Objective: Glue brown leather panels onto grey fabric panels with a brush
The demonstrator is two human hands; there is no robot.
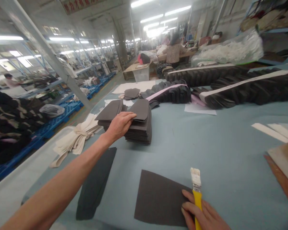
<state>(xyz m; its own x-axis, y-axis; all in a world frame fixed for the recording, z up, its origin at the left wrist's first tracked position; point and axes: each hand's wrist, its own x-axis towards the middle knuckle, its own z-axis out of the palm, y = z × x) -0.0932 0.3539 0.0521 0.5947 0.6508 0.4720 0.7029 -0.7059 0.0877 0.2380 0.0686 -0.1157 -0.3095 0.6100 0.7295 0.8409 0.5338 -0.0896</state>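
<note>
My left hand reaches out to a stack of dark grey fabric pieces. Its fingers are pressed together over the near edge of the top piece, and the thumb is hidden. My right hand is closed around the yellow handle of a paintbrush, whose pale, coated bristles point away from me. Fingers of that hand also touch the right edge of a single dark grey piece lying flat before me. Darker, greenish-black pieces lie beneath my left forearm.
A blue-green cloth covers the table. Cream fabric strips lie at its left edge. Long bundles of dark pieces tied with bands fill the far side. White strips and a brown board are at right. A person sits beyond.
</note>
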